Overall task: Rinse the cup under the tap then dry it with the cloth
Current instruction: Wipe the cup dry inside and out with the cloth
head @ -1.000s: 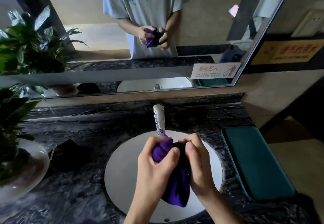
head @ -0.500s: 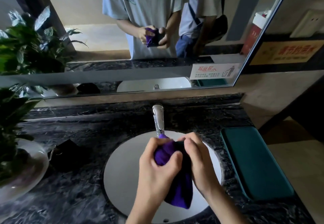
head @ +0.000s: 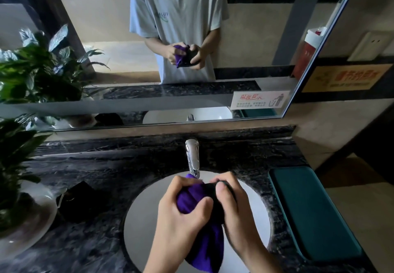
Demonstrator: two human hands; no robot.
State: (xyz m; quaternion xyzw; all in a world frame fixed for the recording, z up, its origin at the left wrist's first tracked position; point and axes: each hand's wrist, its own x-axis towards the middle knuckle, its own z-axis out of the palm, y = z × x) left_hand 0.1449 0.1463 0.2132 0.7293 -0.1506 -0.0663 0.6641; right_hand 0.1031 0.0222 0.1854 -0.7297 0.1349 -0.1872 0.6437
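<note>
Over the white sink basin (head: 147,215) I hold a dark cup (head: 215,203) wrapped in a purple cloth (head: 206,249). My left hand (head: 181,219) presses the bunched purple cloth against the cup. My right hand (head: 232,206) grips the cup's side, its thumb on top. Most of the cup is hidden by the cloth and my fingers. The cloth's loose end hangs down toward the basin's near rim. The chrome tap (head: 193,157) stands just behind my hands; no water is visible running.
A teal pad (head: 311,213) lies on the dark marble counter (head: 96,243) to the right. A dark object (head: 78,200) and a potted plant (head: 19,166) in a white bowl stand at the left. A mirror (head: 266,38) behind the tap reflects me.
My hands have shifted slightly around the cup, the left working the cloth over it. A second person seen in the mirror half a second ago is gone.
</note>
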